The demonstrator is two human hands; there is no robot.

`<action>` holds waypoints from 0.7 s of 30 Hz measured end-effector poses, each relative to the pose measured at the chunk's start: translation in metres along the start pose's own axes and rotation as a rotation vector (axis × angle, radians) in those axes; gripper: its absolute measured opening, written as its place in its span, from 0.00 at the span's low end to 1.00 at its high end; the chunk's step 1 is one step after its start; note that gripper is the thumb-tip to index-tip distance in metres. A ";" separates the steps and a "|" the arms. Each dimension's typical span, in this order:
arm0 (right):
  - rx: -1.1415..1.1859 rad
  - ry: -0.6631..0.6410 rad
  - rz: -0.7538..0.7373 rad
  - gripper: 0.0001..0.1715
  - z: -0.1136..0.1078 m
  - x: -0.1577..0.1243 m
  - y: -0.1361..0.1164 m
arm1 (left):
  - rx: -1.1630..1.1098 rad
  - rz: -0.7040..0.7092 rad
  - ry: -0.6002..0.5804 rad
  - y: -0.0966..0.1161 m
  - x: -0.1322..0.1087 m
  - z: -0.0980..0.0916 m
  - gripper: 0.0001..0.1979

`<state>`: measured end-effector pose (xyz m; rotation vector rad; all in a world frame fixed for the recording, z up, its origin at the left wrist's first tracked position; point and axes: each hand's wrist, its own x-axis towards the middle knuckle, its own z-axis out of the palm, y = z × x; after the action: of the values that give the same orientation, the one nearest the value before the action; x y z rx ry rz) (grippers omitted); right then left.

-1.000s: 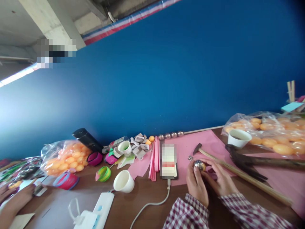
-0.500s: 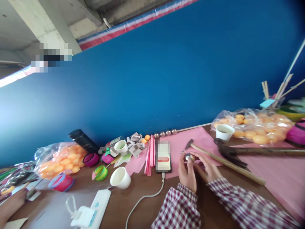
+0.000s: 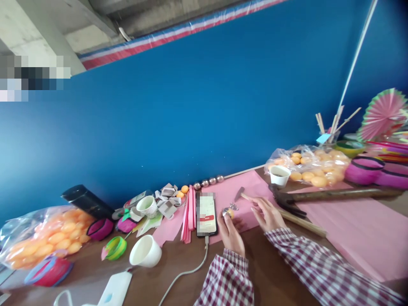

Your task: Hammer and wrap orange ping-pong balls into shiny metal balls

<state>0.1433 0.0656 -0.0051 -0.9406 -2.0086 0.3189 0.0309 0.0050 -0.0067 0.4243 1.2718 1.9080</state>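
My left hand is closed round a small shiny ball with some orange showing, held just above the pink paper. To its right, my right hand hovers with fingers spread and nothing in it, close to the wooden handle of a small hammer. A phone on a charging cable lies just left of my left hand. Both sleeves are red-and-white check.
A claw hammer lies across the pink sheet. Bags of orange balls sit at far right and far left. White cups, silver balls along the blue wall, pink strips, paper fans.
The view has swung right and pulled back. My right hand has come off the ball and opened; my left hand alone keeps hold of it.
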 end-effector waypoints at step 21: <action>-0.033 -0.020 -0.031 0.13 0.006 -0.001 -0.003 | 0.297 0.110 -0.314 0.010 -0.014 0.005 0.18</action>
<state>0.1373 0.0636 -0.0072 -0.9294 -2.0507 0.2797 0.0387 -0.0046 0.0062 0.9263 1.3414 1.6596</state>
